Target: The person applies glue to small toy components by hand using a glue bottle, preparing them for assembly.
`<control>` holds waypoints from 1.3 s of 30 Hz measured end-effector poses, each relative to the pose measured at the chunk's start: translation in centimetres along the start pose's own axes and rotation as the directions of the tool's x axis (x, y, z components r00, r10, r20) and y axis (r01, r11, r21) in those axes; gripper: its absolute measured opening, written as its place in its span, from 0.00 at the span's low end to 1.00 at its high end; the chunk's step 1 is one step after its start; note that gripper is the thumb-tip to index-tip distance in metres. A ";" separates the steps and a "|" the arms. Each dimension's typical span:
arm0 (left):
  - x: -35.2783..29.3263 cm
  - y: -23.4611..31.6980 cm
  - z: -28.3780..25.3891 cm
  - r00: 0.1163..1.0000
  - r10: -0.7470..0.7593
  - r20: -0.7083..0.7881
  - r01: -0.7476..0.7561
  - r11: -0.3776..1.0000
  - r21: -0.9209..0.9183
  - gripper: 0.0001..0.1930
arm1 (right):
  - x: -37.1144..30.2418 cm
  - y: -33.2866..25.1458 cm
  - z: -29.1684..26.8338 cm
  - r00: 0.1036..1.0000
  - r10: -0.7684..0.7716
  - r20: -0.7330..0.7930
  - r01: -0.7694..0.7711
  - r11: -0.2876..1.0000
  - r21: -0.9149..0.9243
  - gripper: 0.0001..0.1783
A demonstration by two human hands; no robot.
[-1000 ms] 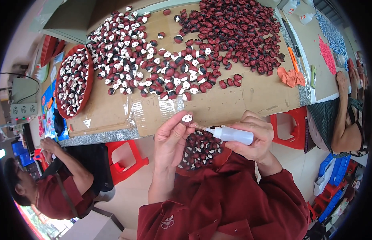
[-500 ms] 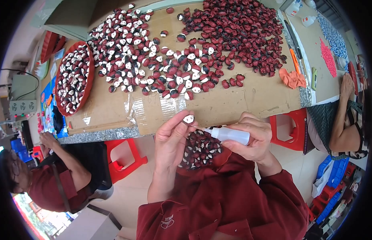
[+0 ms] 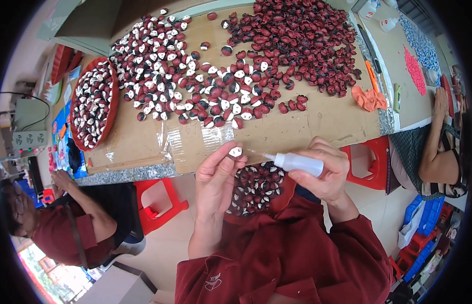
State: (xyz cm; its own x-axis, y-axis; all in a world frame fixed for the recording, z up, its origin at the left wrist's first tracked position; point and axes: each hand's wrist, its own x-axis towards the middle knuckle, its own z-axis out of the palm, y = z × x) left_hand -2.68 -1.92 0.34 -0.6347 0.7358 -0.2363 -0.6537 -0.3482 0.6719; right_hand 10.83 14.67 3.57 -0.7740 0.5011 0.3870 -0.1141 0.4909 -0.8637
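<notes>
My left hand (image 3: 216, 172) pinches a small dark red piece with a white face (image 3: 236, 152) between thumb and fingertips. In my right hand (image 3: 324, 169) is a translucent squeeze bottle (image 3: 299, 164), tilted so its thin nozzle points left at the piece, with a small gap between them. Below my hands, a red bowl (image 3: 289, 195) on my lap holds many similar red, black and white pieces (image 3: 253, 190). Ahead on the cardboard-covered table (image 3: 297, 126) lie loose white-faced pieces (image 3: 160, 76) and, farther right, a heap of dark red and black shell-like parts (image 3: 307, 45).
A red basket (image 3: 114, 96) full of finished-looking pieces stands at the left. Crumpled orange paper (image 3: 369, 98) and an orange-handled tool (image 3: 372, 76) lie at the right edge. Co-workers sit at left (image 3: 68, 223) and right (image 3: 433, 152), near red stools (image 3: 157, 205).
The bottle has drawn back to the right, its nozzle now apart from the piece. My left hand has turned the piece slightly and shifted a little left.
</notes>
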 end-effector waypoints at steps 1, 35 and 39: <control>0.0 0.0 0.0 1.000 -0.001 -0.002 0.001 1.000 -0.011 0.15 | 0.0 0.4 0.1 0.999 0.038 -0.032 -0.037 0.999 0.035 0.14; -0.9 -1.4 1.3 0.988 -0.126 0.093 0.121 0.991 0.059 0.17 | 3.1 3.0 -2.6 0.965 0.196 -0.173 -0.242 0.921 -0.305 0.10; -0.7 -1.9 2.0 0.970 -0.219 0.109 0.213 0.975 0.062 0.16 | 0.8 0.3 -1.6 0.922 0.385 -0.049 -0.386 0.922 -0.024 0.11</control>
State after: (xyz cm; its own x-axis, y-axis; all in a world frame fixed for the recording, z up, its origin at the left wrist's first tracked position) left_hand -0.13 -0.57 0.64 -0.4272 0.8532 -0.2993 -0.7474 -0.1469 0.6479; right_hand 11.14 16.35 4.16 -0.7270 0.6855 0.0402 0.2084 0.2760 -0.9383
